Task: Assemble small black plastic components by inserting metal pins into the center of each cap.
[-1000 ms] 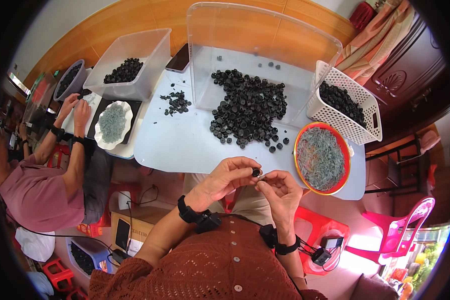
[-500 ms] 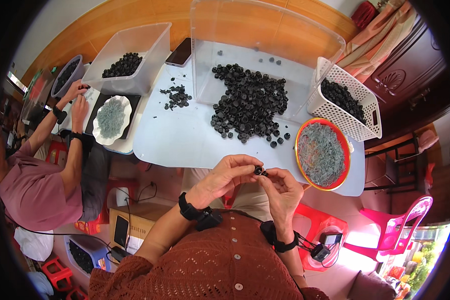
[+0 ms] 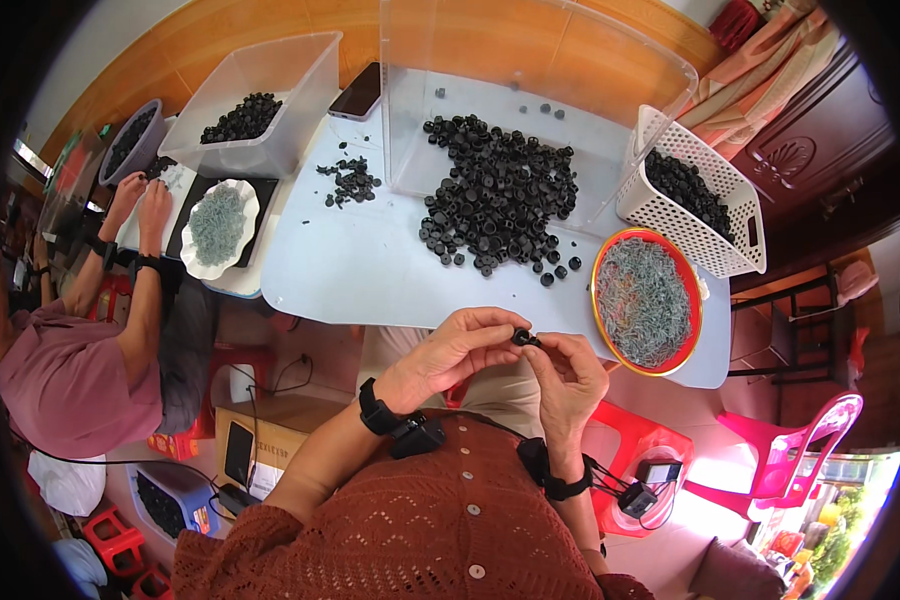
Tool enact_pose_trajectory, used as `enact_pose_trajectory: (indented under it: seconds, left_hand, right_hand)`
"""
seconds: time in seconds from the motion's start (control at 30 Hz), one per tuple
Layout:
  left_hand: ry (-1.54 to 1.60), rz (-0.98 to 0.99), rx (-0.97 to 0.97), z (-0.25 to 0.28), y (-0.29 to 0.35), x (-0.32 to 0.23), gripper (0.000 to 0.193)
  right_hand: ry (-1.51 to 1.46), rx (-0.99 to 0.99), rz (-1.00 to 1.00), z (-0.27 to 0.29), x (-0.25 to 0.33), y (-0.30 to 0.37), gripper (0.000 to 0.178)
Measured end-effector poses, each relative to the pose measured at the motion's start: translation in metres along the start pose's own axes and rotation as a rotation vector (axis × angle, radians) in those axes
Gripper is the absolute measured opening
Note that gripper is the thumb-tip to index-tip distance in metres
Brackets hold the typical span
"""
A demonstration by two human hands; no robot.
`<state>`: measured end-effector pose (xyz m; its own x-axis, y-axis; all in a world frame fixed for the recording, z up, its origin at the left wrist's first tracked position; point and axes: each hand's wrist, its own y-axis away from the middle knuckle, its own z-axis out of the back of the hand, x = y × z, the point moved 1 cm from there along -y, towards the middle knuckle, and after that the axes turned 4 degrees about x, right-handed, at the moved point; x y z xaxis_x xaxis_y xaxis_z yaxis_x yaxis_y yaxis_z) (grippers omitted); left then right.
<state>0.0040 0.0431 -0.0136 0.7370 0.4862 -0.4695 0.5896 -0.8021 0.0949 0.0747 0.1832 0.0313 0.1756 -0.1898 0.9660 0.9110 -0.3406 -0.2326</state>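
A small round black plastic part is pinched between the thumb and fingertips of my left hand, just off the table's near edge. My right hand is closed too, its thumb and forefinger meeting at the right side of that part on a small dark piece mostly hidden by the fingertips. Beyond my hands a large heap of similar black parts spills out of a clear bin tipped on its side. To the right stands a red bowl with a gold rim, full of thin greyish-green pieces too fine to identify.
A white perforated basket of black parts stands at the far right. Small black scraps lie on the pale table, near a phone. At left a co-worker handles parts beside a frosted bin and a white scalloped dish.
My fingers have shifted slightly around the black part, which has turned a little in their grip. The co-worker's hands have moved closer together.
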Motion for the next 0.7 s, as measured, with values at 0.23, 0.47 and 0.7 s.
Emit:
enact_pose_trajectory:
  seconds: [0.23,0.47,0.7]
  left_hand:
    - [-0.033,-0.003,-0.020,0.0003,-0.0018,0.0016,0.022]
    - [-0.057,-0.009,-0.039,0.0002,-0.0024,0.0006,0.021]
    - [-0.082,-0.024,-0.029,-0.0007,-0.0024,0.0008,0.020]
  right_hand:
    - [0.099,0.013,0.021,0.0017,0.0011,-0.0006,0.014]
    - [0.162,0.019,0.057,0.0007,0.0001,-0.0015,0.015]
    - [0.201,0.012,0.079,-0.0001,0.0001,-0.0015,0.016]
